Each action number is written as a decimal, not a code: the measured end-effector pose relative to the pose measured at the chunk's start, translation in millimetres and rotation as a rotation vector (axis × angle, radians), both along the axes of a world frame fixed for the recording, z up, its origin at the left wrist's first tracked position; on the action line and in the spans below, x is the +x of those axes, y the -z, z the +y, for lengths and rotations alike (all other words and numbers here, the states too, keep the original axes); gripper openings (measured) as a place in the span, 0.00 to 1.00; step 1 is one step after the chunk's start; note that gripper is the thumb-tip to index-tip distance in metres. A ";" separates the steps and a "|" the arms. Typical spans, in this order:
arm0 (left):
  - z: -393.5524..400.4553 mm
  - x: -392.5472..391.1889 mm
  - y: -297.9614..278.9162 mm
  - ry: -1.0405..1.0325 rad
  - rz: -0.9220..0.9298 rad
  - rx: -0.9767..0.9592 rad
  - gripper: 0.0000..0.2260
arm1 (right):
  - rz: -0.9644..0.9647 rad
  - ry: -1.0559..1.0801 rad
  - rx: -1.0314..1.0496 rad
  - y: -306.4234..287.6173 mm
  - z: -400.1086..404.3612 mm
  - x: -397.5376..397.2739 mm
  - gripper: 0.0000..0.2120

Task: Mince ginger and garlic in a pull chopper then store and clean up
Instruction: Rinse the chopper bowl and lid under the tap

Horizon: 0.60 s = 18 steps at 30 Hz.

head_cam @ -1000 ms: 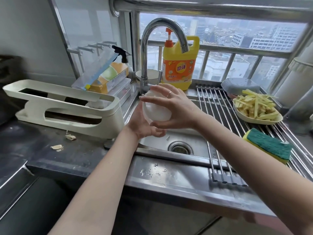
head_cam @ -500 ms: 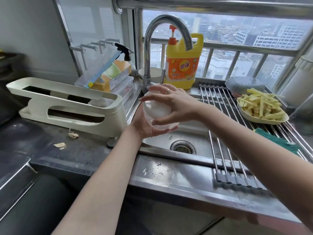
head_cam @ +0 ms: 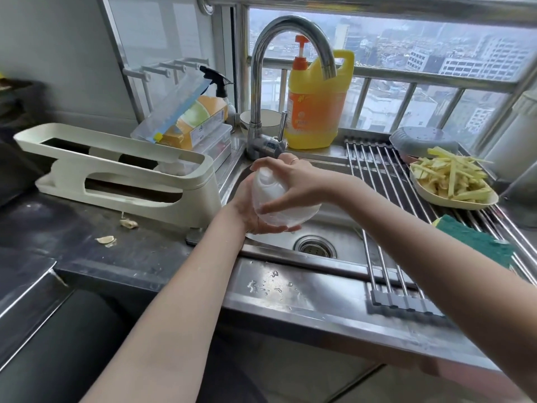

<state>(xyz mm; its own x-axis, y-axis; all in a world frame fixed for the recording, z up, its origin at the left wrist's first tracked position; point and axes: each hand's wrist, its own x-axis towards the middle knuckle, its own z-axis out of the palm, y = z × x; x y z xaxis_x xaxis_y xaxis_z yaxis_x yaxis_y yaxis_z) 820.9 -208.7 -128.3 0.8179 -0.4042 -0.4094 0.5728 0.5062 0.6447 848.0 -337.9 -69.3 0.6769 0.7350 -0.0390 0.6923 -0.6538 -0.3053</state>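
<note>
Head view shows your fingers (head_cam: 263, 210) of the right hand curled over the top of the chopper bowl (head_cam: 279, 199), thumb on its near side, so your right hand (head_cam: 293, 181) is grasping it from above. Your left hand (head_cam: 250, 210) cups the same translucent bowl from beneath, fingertips wrapped round its lower edge. The bowl sits tilted on its side between both palms, above the sink (head_cam: 328, 228) and just in front of the tap base.

No water is visibly running from the tap (head_cam: 290, 33), so this looks like a hand rub or shake-out during cleaning. Keep the bowl low over the basin so drips fall toward the drain (head_cam: 315, 248), not onto the bench (head_cam: 130, 251). Turn it with your upper hand while the lower one supports, and work your fingers along the inner rim where mince tends to cling. Wet plastic is probably slippery, so hold firmly. The sponge (head_cam: 476, 242) lies on the drying rack (head_cam: 386, 181) to your right if scrubbing is needed.
</note>
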 end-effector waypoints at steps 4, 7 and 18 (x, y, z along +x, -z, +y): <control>-0.7 -2.9 -3.7 0.070 -0.021 -0.005 0.26 | 0.022 -0.086 -0.020 -5.9 -7.9 -2.3 0.35; 3.9 3.6 1.1 0.113 0.000 -0.059 0.29 | -0.019 -0.160 -0.076 -12.4 -11.4 -3.2 0.37; 0.8 6.1 8.4 -0.160 -0.025 0.027 0.29 | 0.042 0.005 0.198 9.3 -0.9 10.1 0.34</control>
